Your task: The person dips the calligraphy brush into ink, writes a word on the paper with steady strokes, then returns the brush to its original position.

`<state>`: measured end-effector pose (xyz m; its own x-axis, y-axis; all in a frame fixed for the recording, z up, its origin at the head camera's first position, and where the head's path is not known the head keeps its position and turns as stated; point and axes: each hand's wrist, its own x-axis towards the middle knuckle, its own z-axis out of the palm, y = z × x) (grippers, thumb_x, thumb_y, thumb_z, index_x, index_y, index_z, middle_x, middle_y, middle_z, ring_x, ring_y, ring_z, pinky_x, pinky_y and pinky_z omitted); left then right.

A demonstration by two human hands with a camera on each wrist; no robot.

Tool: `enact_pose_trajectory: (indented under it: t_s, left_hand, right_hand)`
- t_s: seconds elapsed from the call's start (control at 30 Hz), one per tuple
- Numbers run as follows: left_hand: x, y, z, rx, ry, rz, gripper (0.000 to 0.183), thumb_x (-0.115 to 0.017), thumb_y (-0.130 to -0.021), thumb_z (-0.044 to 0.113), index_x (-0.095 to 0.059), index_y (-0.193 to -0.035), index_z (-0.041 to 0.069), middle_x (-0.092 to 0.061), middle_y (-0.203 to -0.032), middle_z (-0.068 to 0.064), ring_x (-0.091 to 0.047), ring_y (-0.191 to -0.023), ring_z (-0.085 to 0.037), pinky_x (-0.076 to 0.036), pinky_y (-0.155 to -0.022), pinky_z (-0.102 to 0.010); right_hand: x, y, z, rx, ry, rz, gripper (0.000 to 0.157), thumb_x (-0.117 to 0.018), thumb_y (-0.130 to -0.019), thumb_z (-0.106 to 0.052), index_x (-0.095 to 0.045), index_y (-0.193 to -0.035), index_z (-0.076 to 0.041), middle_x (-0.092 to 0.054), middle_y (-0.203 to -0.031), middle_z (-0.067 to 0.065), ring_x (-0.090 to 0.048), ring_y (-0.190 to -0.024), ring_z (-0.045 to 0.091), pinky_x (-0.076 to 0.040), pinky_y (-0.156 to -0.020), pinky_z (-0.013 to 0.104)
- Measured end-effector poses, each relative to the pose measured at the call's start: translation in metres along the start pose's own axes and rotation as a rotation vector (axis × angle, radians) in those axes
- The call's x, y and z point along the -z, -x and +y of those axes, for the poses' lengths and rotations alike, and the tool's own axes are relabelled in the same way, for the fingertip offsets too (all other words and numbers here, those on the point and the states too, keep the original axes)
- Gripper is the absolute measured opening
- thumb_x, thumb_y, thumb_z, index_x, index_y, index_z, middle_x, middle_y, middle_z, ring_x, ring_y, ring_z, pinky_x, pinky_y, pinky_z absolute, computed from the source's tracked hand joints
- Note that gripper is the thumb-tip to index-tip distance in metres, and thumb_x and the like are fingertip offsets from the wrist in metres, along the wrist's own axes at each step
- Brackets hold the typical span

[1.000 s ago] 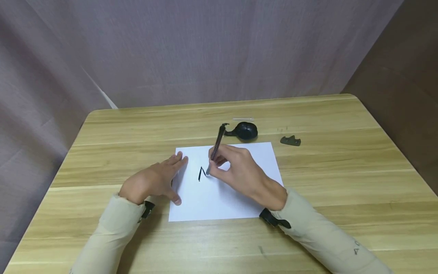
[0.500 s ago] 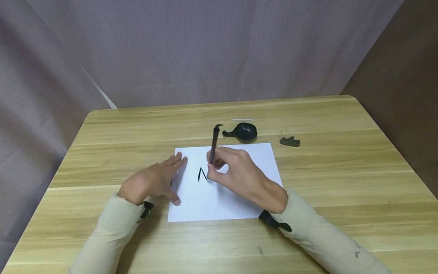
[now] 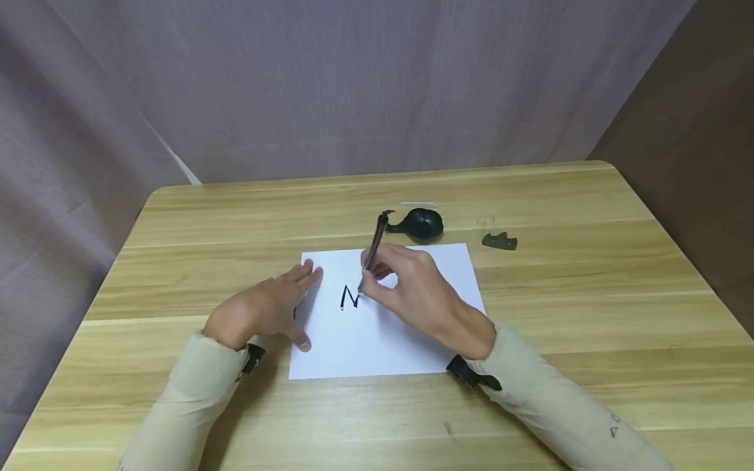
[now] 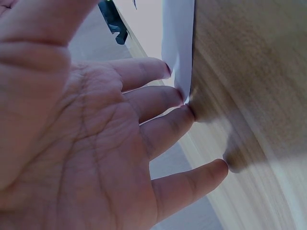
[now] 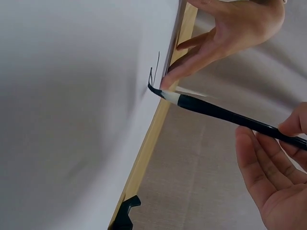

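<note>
Slim black, pale-bristled writing brush point(image 5: 216, 112), pinched by the fingers of the right hand point(image 3: 419, 294) at the head view's centre, calls, I judge, for light, even pressure on the white rectangular paper point(image 3: 377, 353), whose left edge the left hand point(image 3: 259, 311) touches, fingers outspread.

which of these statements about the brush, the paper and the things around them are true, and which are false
1. The right grip holds the brush. True.
2. In the head view, dark strokes on the paper lie nearer its left edge than its right. True.
3. Both grips hold a brush. False: the left grip is spread at the paper's left edge, holding nothing.
4. In the head view, a small notched block lies right of the black dish. True.
5. The black dish sits on the paper. False: it is on the table, beyond the paper's far edge.
6. The brush is all white. False: its handle and tip are dark.
</note>
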<state>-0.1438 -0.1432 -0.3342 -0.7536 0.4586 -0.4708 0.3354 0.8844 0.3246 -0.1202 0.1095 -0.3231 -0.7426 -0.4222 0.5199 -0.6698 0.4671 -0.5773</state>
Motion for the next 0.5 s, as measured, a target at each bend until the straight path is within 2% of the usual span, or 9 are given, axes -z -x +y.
enact_pose_trajectory:
  t_s: [0.33, 0.5]
  left_hand:
    - [-0.0002, -0.0007, -0.0016, -0.009, -0.01, 0.001, 0.13, -0.097, -0.072, 0.034, -0.016, -0.169, 0.005, -0.006, -0.176, -0.019, -0.009, -0.162, -0.04, -0.02, -0.128, -0.061]
    - [0.0003, 0.0, -0.0013, -0.012, 0.0, -0.002, 0.129, -0.097, -0.072, 0.033, -0.016, -0.169, 0.004, -0.006, -0.176, -0.019, -0.008, -0.162, -0.04, -0.019, -0.129, -0.061]
  right_hand:
    - [0.0002, -0.0006, 0.0071, -0.013, 0.017, 0.03, 0.007, -0.069, -0.095, 0.002, -0.07, -0.098, -0.004, -0.078, -0.096, 0.005, -0.078, -0.086, 0.018, -0.063, -0.08, 0.024]
    - [0.0011, -0.0005, 0.0087, 0.0, 0.04, 0.044, 0.008, -0.069, -0.094, 0.003, -0.071, -0.099, -0.003, -0.077, -0.099, 0.008, -0.078, -0.088, 0.018, -0.062, -0.081, 0.022]
